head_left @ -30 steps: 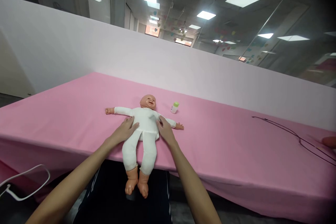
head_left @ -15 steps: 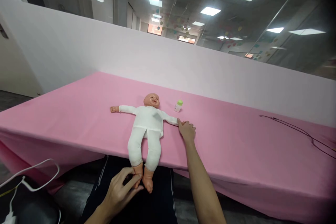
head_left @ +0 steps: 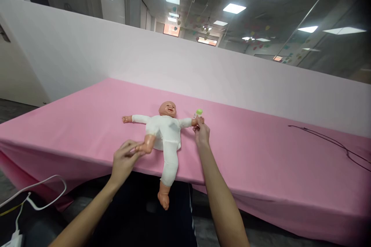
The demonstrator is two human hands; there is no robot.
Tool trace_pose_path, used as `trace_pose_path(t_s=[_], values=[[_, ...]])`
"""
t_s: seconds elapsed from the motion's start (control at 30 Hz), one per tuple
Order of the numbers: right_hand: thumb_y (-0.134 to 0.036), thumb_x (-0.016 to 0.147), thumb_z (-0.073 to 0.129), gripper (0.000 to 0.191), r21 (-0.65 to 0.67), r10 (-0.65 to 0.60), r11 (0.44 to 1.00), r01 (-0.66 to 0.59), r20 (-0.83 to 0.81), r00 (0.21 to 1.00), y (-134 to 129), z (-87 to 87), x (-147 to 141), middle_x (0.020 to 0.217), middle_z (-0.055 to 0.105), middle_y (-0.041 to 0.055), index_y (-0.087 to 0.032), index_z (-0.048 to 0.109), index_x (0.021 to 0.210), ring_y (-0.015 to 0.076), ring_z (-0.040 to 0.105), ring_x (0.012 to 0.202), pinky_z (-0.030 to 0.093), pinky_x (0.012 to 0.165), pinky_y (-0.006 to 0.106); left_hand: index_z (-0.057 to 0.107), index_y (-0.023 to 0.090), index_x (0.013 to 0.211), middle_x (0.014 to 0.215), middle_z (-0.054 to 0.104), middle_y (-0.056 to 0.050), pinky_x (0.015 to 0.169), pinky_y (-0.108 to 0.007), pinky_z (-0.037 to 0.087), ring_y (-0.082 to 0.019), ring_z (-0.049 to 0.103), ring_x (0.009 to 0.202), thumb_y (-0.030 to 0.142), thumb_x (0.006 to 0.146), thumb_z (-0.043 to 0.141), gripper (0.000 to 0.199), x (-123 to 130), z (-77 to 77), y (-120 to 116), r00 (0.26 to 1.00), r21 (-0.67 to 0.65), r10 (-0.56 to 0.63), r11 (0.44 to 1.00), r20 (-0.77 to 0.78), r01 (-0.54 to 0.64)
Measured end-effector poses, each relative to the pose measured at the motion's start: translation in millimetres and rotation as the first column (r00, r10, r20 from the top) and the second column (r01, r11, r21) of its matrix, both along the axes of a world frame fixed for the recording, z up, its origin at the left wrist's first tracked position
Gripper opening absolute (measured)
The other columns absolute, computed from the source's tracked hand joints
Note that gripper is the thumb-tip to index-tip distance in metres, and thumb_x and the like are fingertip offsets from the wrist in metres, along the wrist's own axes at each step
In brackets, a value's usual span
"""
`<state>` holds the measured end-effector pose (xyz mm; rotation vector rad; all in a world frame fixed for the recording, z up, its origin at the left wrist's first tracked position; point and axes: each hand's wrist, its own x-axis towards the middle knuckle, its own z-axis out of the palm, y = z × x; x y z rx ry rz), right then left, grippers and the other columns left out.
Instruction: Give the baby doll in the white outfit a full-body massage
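A baby doll (head_left: 171,129) with a white cloth body lies on its back on the pink-covered table (head_left: 246,154). My left hand (head_left: 125,159) pinches the toes of the doll's foot on the left, and that leg is raised and bent. The other leg hangs straight over the table's front edge. With closed fingers my right hand (head_left: 202,133) grips the doll's hand on the right, holding it a little up. Just behind that hand stands a small bottle with a light green cap (head_left: 199,112), its lower part mostly hidden.
A thin dark cable (head_left: 321,139) lies across the table's right side. White cables (head_left: 43,200) and a plug lie over a dark object at the lower left. Behind the table runs a white partition (head_left: 185,65) with glass above it.
My left hand has lifted the doll's left-side foot up and back, bending the leg. My right hand has raised the doll's hand toward the bottle, now partly covering it.
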<state>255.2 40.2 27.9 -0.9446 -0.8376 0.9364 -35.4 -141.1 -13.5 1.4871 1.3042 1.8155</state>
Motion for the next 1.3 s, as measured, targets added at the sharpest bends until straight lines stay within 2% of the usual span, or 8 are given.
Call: trace_pose_path(t_s=[0.23, 0.43, 0.57, 0.67, 0.8, 0.93, 1.07, 1.3], values=[[-0.06, 0.073, 0.083, 0.047, -0.044, 0.297, 0.948, -0.316, 0.479, 0.826, -23, 0.7, -61, 0.06, 0.06, 0.0003, -0.018, 0.066, 0.06, 0.013, 0.05, 0.059, 0.04, 0.053, 0.026, 0.084, 0.013, 0.101, 0.105, 0.079, -0.013, 0.091, -0.037, 0.054, -0.027, 0.071, 0.098, 0.057, 0.076, 0.086, 0.05, 13, 40.5, 87, 0.914, -0.225, -0.25, 0.917, 0.32, 0.329], [-0.043, 0.065, 0.092, 0.035, -0.076, 0.036, 0.997, -0.031, 0.066, 0.997, 18, 7.8, -11, 0.063, 0.062, -0.0006, -0.018, 0.07, 0.073, 0.012, 0.051, 0.056, 0.045, 0.049, 0.025, 0.086, 0.019, 0.094, 0.092, 0.075, -0.008, 0.078, -0.032, 0.054, -0.024, 0.067, 0.086, 0.05, 0.079, 0.085, 0.035, -18, 6.5, 6, 0.98, -0.205, -0.193, 0.959, 0.036, 0.197], [-0.026, 0.072, 0.088, 0.026, -0.236, -0.09, 0.97, 0.05, -0.16, 0.983, 34, 0.0, 22, 0.062, 0.06, -0.0019, -0.022, 0.063, 0.071, 0.0118, 0.052, 0.054, 0.047, 0.046, 0.023, 0.088, 0.023, 0.091, 0.076, 0.067, -0.004, 0.065, -0.028, 0.053, -0.019, 0.065, 0.07, 0.046, 0.078, 0.086, 0.026, -31, -43.3, -60, 0.96, -0.263, -0.27, 0.934, -0.076, 0.242], [-0.022, 0.079, 0.082, 0.022, -0.248, -0.077, 0.968, 0.029, -0.185, 0.98, 31, 1.1, 23, 0.061, 0.058, -0.0024, -0.021, 0.062, 0.069, 0.0101, 0.05, 0.051, 0.046, 0.045, 0.021, 0.088, 0.024, 0.092, 0.077, 0.068, -0.004, 0.065, -0.028, 0.056, -0.02, 0.066, 0.07, 0.046, 0.08, 0.085, 0.025, -24, -55.0, -75, 0.967, -0.256, -0.248, 0.94, -0.057, 0.226], [-0.03, 0.076, 0.085, 0.016, -0.112, 0.164, 0.978, -0.174, -0.093, 0.982, 15, 18.8, -3, 0.069, 0.067, 0.0006, -0.019, 0.072, 0.077, 0.011, 0.055, 0.056, 0.047, 0.049, 0.022, 0.088, 0.025, 0.097, 0.083, 0.069, -0.004, 0.067, -0.028, 0.055, -0.02, 0.067, 0.076, 0.046, 0.081, 0.084, 0.027, -11, -23.6, -33, 0.99, -0.16, -0.14, 0.978, -0.016, 0.136], [-0.048, 0.074, 0.087, 0.036, -0.112, 0.43, 0.902, -0.416, 0.306, 0.85, -13, 18.1, -36, 0.054, 0.062, 0.0016, -0.015, 0.075, 0.064, 0.0128, 0.054, 0.051, 0.043, 0.051, 0.026, 0.087, 0.021, 0.103, 0.091, 0.074, -0.007, 0.077, -0.032, 0.055, -0.023, 0.069, 0.087, 0.048, 0.079, 0.084, 0.036, 5, 12.8, 45, 0.993, -0.109, -0.117, 0.987, 0.026, 0.119], [-0.057, 0.074, 0.084, 0.047, -0.16, 0.476, 0.878, -0.451, 0.37, 0.797, -22, 4.7, -44, 0.052, 0.064, 0.0036, -0.014, 0.073, 0.059, 0.0141, 0.056, 0.051, 0.043, 0.053, 0.027, 0.086, 0.016, 0.101, 0.096, 0.078, -0.011, 0.083, -0.038, 0.056, -0.028, 0.071, 0.091, 0.053, 0.074, 0.086, 0.046, 23, 18.4, 82, 0.979, -0.124, -0.163, 0.976, 0.126, 0.178], [-0.027, 0.066, 0.092, 0.024, -0.164, -0.023, 0.987, 0.001, -0.134, 0.991, 27, 8.7, 18, 0.059, 0.063, -0.002, -0.017, 0.07, 0.069, 0.0103, 0.053, 0.051, 0.049, 0.052, 0.024, 0.088, 0.024, 0.099, 0.081, 0.073, -0.005, 0.068, -0.028, 0.058, -0.022, 0.07, 0.077, 0.053, 0.084, 0.08, 0.034, -2, -22.8, -24, 0.987, -0.125, -0.141, 0.983, -0.071, 0.131]])
